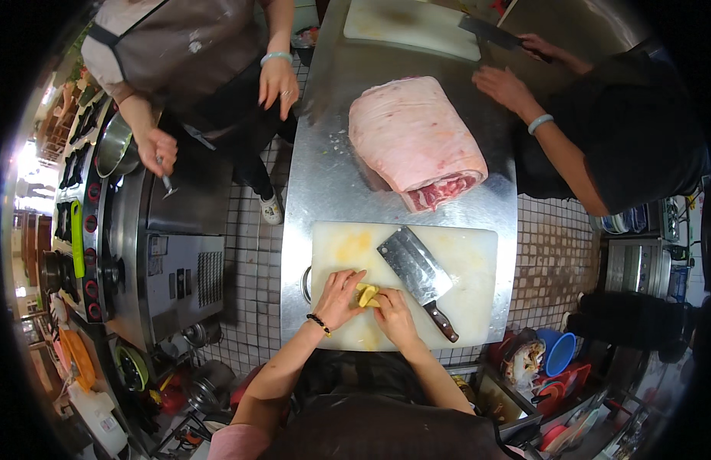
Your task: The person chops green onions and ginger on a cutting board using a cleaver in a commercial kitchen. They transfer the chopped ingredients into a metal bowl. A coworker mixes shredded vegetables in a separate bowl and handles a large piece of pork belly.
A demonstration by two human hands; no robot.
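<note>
My left hand point(337, 300), with a bead bracelet at its wrist, grips yellow pieces of food point(367, 295) that look like ginger. From the other side, the fingers of my right hand point(397, 319) hold the same pieces. Both hands are over the lower left of a white cutting board point(476, 276) with yellow stains. A cleaver point(416, 265) lies flat and slanted on the board, its dark riveted handle towards me on the right. Beyond the board, a large folded slab of raw pork point(416, 135) rests skin-side up.
The steel table point(301, 190) carries a second white board point(407, 29) at its far end. On the right, a co-worker's hand holds another cleaver point(490, 31). At left stands a person in an apron point(217, 52), holding a small metal tool point(167, 185) beside the stove.
</note>
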